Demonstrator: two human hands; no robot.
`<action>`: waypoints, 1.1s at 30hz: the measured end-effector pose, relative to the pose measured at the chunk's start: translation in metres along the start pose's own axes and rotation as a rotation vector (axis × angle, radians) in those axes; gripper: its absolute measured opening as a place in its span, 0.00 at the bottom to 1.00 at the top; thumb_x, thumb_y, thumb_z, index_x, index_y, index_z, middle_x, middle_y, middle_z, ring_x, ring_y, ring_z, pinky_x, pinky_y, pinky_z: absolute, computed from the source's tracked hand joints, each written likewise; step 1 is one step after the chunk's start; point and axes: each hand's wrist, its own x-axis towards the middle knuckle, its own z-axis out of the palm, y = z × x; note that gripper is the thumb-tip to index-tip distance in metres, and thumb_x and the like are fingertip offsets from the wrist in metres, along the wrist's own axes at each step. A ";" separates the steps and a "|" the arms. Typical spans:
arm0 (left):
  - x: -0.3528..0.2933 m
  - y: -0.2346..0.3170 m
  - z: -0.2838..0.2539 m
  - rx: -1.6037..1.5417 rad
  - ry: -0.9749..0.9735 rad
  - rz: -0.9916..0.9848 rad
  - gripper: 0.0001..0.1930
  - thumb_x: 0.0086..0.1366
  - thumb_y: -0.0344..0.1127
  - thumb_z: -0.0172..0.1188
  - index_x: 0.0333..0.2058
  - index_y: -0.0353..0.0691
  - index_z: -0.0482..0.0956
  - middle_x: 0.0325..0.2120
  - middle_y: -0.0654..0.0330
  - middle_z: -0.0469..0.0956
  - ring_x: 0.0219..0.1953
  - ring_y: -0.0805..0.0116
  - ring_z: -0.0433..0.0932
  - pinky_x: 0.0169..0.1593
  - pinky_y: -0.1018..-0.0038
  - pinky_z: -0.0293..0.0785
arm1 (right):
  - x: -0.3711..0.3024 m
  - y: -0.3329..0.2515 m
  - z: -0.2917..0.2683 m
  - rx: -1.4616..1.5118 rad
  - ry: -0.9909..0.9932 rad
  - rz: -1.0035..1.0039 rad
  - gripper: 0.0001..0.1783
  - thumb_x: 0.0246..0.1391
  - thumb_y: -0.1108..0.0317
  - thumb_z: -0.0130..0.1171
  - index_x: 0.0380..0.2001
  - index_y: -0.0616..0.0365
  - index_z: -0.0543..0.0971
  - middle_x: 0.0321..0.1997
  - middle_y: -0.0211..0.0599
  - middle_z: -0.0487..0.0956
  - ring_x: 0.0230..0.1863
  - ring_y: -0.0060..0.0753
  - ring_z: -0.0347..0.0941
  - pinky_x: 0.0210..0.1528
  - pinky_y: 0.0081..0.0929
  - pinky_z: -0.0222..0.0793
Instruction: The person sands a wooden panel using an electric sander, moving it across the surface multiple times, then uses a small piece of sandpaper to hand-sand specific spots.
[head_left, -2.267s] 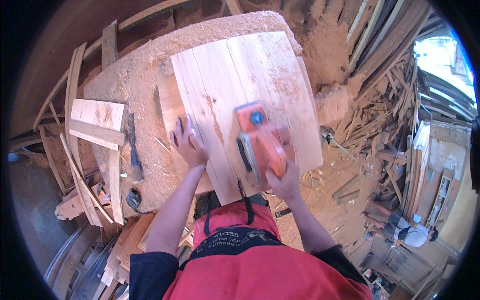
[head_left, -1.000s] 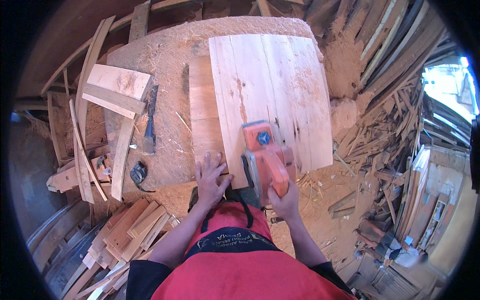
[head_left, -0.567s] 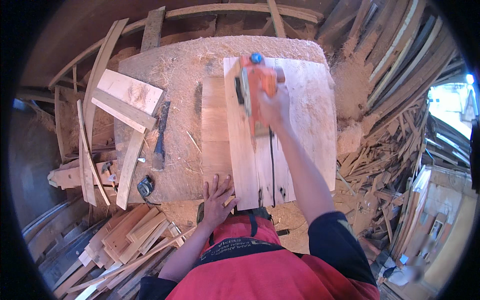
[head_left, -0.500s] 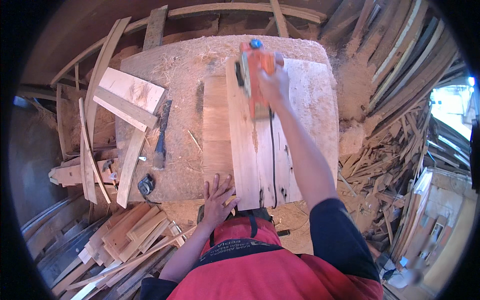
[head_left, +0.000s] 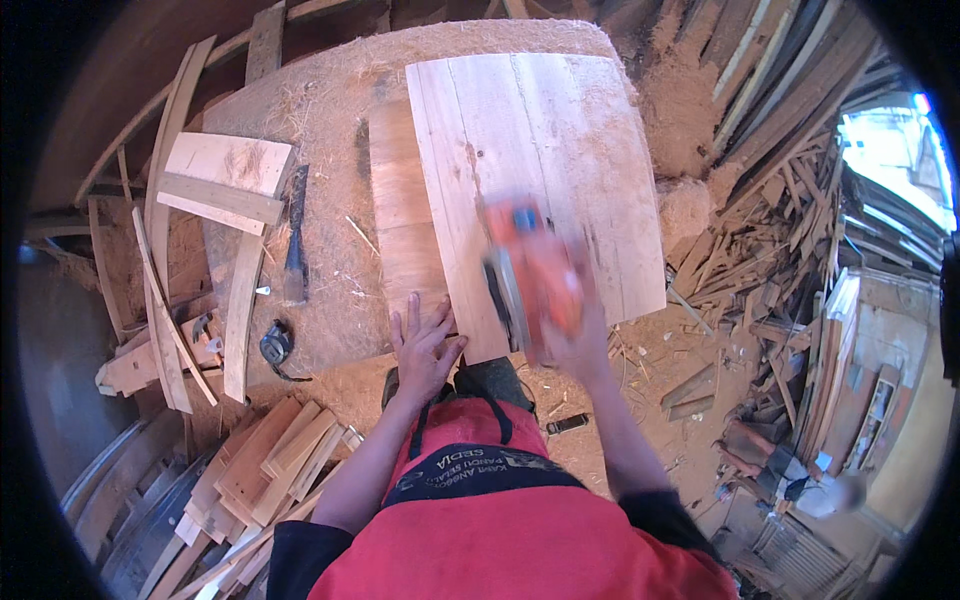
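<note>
Planer (head_left: 535, 275) in your right hand (head_left: 578, 348) has come back from the far end of the pale board (head_left: 565, 150) to its near half, which suggests a return stroke over the surface. Your right fingers appear wrapped around its handle, though motion blurs them. Your left hand (head_left: 425, 345) stays spread, gripping nothing visible, at the near edge of the browner board (head_left: 402, 185), which lies partly under the pale one. That pale board is flat and roughly rectangular, with knots and dark, crack-like lines; fine, stringy shavings (head_left: 300, 110) litter the bench (head_left: 330, 320).
</note>
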 end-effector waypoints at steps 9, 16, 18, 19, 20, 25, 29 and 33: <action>-0.006 -0.011 0.010 0.033 0.078 0.050 0.26 0.68 0.53 0.61 0.58 0.42 0.81 0.66 0.65 0.73 0.78 0.51 0.47 0.75 0.47 0.27 | -0.187 0.018 -0.008 0.089 0.075 0.397 0.06 0.52 0.75 0.63 0.34 0.64 0.80 0.26 0.29 0.79 0.26 0.19 0.74 0.28 0.25 0.69; 0.000 -0.007 0.006 0.046 0.016 0.020 0.26 0.68 0.52 0.62 0.60 0.45 0.80 0.67 0.63 0.71 0.78 0.47 0.45 0.74 0.44 0.25 | -0.021 -0.014 0.010 0.078 0.094 0.250 0.14 0.48 0.68 0.64 0.36 0.67 0.80 0.29 0.46 0.82 0.33 0.33 0.79 0.38 0.37 0.75; 0.001 -0.002 0.002 0.044 0.006 0.017 0.26 0.68 0.52 0.62 0.60 0.45 0.80 0.67 0.65 0.71 0.77 0.46 0.46 0.74 0.42 0.27 | 0.031 -0.017 0.016 0.036 0.113 0.050 0.06 0.51 0.72 0.61 0.31 0.63 0.79 0.23 0.31 0.78 0.24 0.24 0.75 0.28 0.30 0.71; 0.001 0.000 0.000 0.056 -0.018 0.017 0.27 0.68 0.52 0.61 0.60 0.46 0.79 0.68 0.65 0.70 0.78 0.45 0.46 0.74 0.41 0.27 | 0.057 -0.018 0.020 0.073 0.100 0.091 0.10 0.49 0.70 0.62 0.34 0.64 0.80 0.27 0.41 0.80 0.28 0.35 0.78 0.33 0.36 0.73; 0.002 0.000 -0.001 0.071 -0.039 0.014 0.27 0.68 0.53 0.61 0.61 0.47 0.79 0.69 0.65 0.69 0.78 0.45 0.46 0.74 0.40 0.26 | 0.083 -0.019 0.026 0.113 0.085 0.130 0.14 0.47 0.67 0.64 0.36 0.65 0.81 0.31 0.50 0.83 0.33 0.45 0.81 0.39 0.42 0.74; -0.001 0.000 0.000 0.040 -0.070 -0.037 0.28 0.68 0.54 0.61 0.62 0.47 0.78 0.69 0.66 0.68 0.78 0.45 0.45 0.74 0.40 0.25 | 0.198 -0.049 0.051 0.024 0.126 0.003 0.11 0.49 0.67 0.62 0.33 0.64 0.82 0.27 0.50 0.82 0.30 0.49 0.81 0.37 0.44 0.74; -0.006 -0.002 -0.002 0.049 -0.055 -0.064 0.27 0.68 0.55 0.61 0.60 0.48 0.80 0.68 0.68 0.70 0.78 0.48 0.46 0.75 0.42 0.27 | 0.282 -0.058 0.080 0.078 0.145 -0.049 0.09 0.54 0.65 0.60 0.28 0.61 0.80 0.21 0.34 0.77 0.23 0.24 0.77 0.25 0.31 0.73; 0.003 0.005 -0.004 0.023 -0.064 -0.044 0.26 0.67 0.55 0.62 0.59 0.48 0.81 0.68 0.67 0.70 0.78 0.49 0.47 0.75 0.43 0.28 | 0.391 -0.047 0.086 -0.234 0.368 -0.205 0.13 0.54 0.59 0.63 0.34 0.58 0.84 0.26 0.43 0.83 0.29 0.36 0.83 0.31 0.37 0.77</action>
